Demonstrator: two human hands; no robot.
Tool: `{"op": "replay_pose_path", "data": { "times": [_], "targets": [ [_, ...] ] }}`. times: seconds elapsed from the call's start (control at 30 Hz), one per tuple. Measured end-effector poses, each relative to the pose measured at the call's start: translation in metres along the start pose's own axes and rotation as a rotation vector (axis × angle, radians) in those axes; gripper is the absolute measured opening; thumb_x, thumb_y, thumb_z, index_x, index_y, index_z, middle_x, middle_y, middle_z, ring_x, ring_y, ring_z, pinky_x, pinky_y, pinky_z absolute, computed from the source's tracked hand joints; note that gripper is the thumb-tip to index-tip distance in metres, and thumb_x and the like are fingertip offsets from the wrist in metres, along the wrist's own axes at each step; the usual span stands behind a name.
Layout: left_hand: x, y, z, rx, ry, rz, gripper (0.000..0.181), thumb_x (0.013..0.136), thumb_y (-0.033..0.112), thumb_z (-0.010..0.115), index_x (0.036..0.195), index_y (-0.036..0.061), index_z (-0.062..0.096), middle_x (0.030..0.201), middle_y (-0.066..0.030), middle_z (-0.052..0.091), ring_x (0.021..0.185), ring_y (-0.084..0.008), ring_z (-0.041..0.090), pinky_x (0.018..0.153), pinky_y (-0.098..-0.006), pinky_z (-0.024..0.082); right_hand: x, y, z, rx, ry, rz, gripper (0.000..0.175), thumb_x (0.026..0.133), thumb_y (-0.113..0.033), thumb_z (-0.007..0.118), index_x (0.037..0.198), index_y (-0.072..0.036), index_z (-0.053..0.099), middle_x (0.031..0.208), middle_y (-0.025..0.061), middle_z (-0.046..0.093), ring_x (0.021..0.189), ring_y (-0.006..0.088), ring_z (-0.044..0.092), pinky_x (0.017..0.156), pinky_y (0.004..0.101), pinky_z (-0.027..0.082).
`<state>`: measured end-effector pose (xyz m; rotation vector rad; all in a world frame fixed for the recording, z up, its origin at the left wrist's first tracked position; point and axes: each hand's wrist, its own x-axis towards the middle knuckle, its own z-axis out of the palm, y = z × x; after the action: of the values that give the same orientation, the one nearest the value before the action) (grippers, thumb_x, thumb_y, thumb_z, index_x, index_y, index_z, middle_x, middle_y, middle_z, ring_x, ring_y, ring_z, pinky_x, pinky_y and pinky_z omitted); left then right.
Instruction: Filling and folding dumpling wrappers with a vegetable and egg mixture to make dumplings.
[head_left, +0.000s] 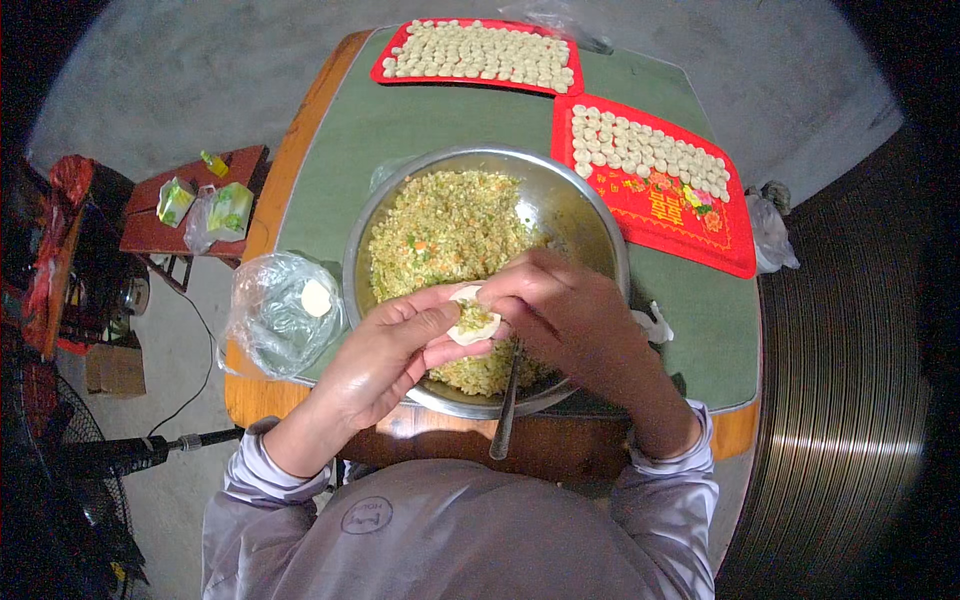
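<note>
A round dough wrapper (486, 333) with chopped filling on it lies across the fingers of my left hand (390, 341), the thumb pressing its left side. My right hand (566, 319) pinches the wrapper's upper edge with thumb and fingertips. Both hands are over a large stainless steel bowl (611, 277) holding a heap of chopped vegetable filling (442, 217). A metal spoon (508, 412) stands in the filling, its handle leaning over the bowl's near rim. To the left, a clear plastic bag (274, 330) holds a pale round wrapper (316, 298).
Two red trays hold rows of shaped dumplings: one tray (480, 84) at the table's far edge, another tray (675, 232) at right. A crumpled white piece (656, 324) lies right of the bowl. Left stand a red bench (142, 229) with tissue packs and a black fan (75, 465).
</note>
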<state>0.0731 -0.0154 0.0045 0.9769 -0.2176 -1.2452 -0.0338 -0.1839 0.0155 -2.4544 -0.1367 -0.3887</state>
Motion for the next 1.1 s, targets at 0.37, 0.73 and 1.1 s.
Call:
{"op": "replay_pose_path", "data": {
  "times": [0.37, 0.73, 1.1],
  "targets": [
    [-0.001, 0.004, 0.002, -0.005, -0.027, -0.002, 0.027, 0.094, 0.008, 0.043, 0.116, -0.0078, 0.045, 0.112, -0.0187, 0.056, 0.102, -0.0280, 0.059, 0.092, -0.0334, 0.048, 0.001, 0.018, -0.009, -0.394, 0.265, -0.150, 0.007, 0.078, -0.009, 0.057, 0.085, -0.007, 0.058, 0.083, 0.0101, 0.057, 0.085, 0.0270, 0.056, 0.076, 0.0397, 0.044],
    [0.000, 0.005, 0.005, 0.038, 0.002, -0.004, 0.021, 0.094, 0.007, 0.043, 0.111, -0.0053, 0.044, 0.108, -0.0189, 0.057, 0.100, -0.0286, 0.060, 0.090, -0.0336, 0.049, 0.005, 0.018, -0.003, -0.185, 0.111, 0.221, 0.014, 0.078, -0.019, 0.058, 0.084, -0.006, 0.056, 0.079, 0.0131, 0.056, 0.076, 0.0345, 0.056, 0.069, 0.0433, 0.044],
    [0.003, 0.007, 0.007, 0.052, -0.002, -0.024, 0.019, 0.094, 0.008, 0.043, 0.109, -0.0045, 0.044, 0.107, -0.0176, 0.057, 0.100, -0.0279, 0.060, 0.090, -0.0332, 0.049, 0.008, 0.018, 0.003, 0.084, 0.239, 0.068, 0.012, 0.079, -0.016, 0.054, 0.081, -0.004, 0.055, 0.073, 0.0132, 0.057, 0.071, 0.0322, 0.059, 0.066, 0.0417, 0.047]
  ]
}}
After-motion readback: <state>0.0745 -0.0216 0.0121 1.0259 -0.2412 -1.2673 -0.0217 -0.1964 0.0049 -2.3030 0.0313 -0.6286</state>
